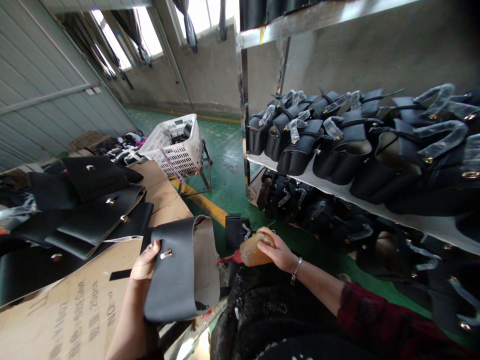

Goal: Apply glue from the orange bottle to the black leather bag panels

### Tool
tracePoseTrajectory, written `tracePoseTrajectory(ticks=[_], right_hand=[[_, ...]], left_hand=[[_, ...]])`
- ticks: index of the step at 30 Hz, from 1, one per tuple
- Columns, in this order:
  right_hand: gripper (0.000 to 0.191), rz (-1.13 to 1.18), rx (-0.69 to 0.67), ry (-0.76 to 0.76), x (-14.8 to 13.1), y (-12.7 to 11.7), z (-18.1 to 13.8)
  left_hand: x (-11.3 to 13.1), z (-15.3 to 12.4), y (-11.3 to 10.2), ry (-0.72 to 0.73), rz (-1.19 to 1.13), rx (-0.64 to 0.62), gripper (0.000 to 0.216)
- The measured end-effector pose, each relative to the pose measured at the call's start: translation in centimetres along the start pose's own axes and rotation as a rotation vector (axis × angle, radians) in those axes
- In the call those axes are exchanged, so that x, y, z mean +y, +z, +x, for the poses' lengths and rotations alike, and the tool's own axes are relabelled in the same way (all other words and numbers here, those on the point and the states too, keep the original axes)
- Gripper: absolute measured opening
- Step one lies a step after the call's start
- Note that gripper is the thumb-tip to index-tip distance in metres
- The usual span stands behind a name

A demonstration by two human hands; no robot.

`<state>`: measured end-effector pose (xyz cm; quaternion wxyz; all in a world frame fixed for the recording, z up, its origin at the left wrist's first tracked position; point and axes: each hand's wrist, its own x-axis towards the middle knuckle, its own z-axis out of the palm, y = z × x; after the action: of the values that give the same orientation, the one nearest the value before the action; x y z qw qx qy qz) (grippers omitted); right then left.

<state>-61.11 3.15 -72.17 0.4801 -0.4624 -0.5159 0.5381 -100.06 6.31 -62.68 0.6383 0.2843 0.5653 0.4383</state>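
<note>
My left hand (147,261) grips the left side of a black bag piece (173,280) with a small gold clasp (165,254) on its face. The thumb lies on the front and the other fingers are hidden behind. Its right side gapes, showing a pale beige lining (205,267). In my right hand (273,250) is a squeeze bottle (256,249) of amber-coloured contents, fingers wrapped round it. Its red nozzle (229,258) points left, at the lining's edge; whether the tip touches cannot be told.
Black bag pieces (93,177) lie stacked on a cardboard-covered table (86,305) at left. A white plastic basket (180,147) stands on a metal stand beyond. Finished-looking black bags (337,145) crowd the rack shelves at right. A small black bag (236,231) sits low ahead.
</note>
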Motion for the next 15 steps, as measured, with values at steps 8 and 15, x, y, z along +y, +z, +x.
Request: tracePoseTrajectory(ticks=[8,15], right_hand=[[0.045,0.044,0.040,-0.003,0.0,1.3,2.5],[0.056,0.127,0.006,0.139,1.4,0.8,0.0]], left_hand=[[-0.5,0.6,-0.2,-0.015,-0.003,0.063,0.024],[-0.2,0.8,-0.2,-0.021,-0.009,0.072,0.014]])
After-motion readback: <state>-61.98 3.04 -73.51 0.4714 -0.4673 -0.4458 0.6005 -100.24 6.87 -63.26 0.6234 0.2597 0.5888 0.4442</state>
